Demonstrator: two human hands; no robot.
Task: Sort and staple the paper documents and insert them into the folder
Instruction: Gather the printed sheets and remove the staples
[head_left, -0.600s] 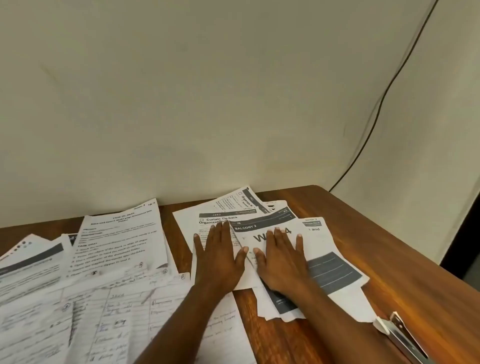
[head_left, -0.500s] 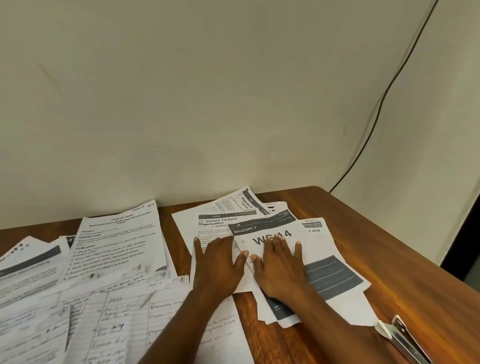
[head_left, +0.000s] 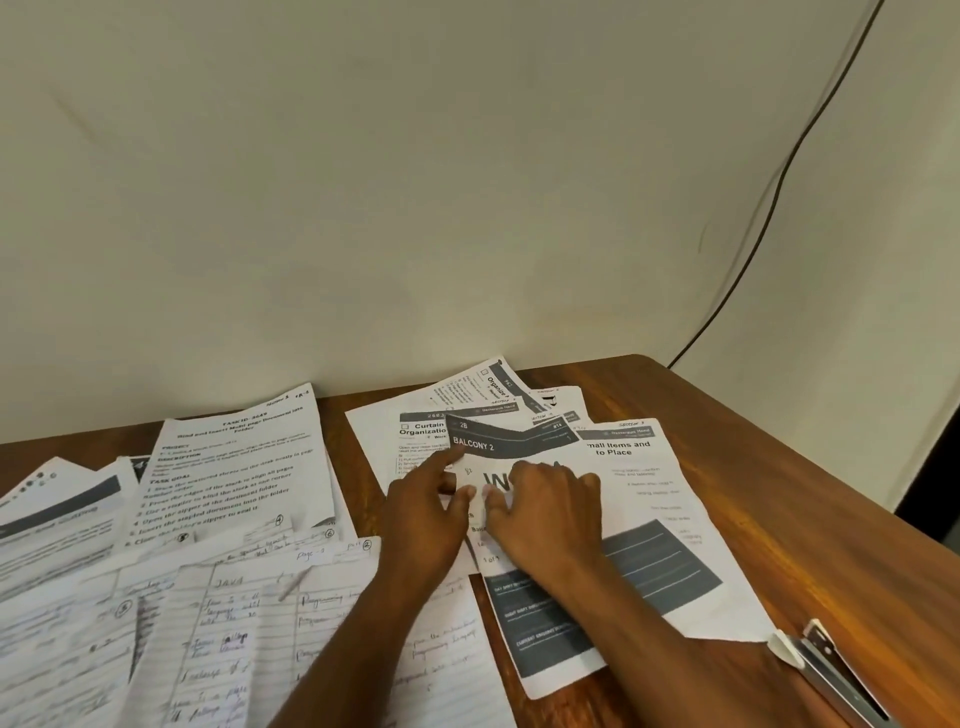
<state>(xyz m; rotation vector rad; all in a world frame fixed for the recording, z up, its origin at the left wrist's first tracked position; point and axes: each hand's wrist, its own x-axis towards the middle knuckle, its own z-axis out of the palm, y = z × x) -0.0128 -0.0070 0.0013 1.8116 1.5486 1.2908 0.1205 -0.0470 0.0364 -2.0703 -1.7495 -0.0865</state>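
Note:
A heap of printed sheets lies at the back middle of the wooden table (head_left: 810, 519). On top is a sheet headed BALCONY 2 (head_left: 498, 441), its upper edge buckled up off the heap. My left hand (head_left: 426, 519) pinches that sheet's left edge between thumb and fingers. My right hand (head_left: 550, 514) lies beside it with curled fingers, gripping the same sheet. Under it lie a sheet reading "Small Items and to Place" (head_left: 654, 493) and a "Curtain Organization" sheet (head_left: 410, 431). A metal stapler (head_left: 831, 675) rests open at the lower right. No folder is in view.
A printed task sheet (head_left: 234, 467) and more printed pages (head_left: 52, 514) cover the table's left side. Several handwritten lined pages (head_left: 208, 639) overlap near me. A black cable (head_left: 779, 182) runs down the wall to the table's back right corner.
Both hands lay flat on the heap with fingers spread; now the fingers have curled and pinched the BALCONY 2 sheet, whose upper edge has buckled upward.

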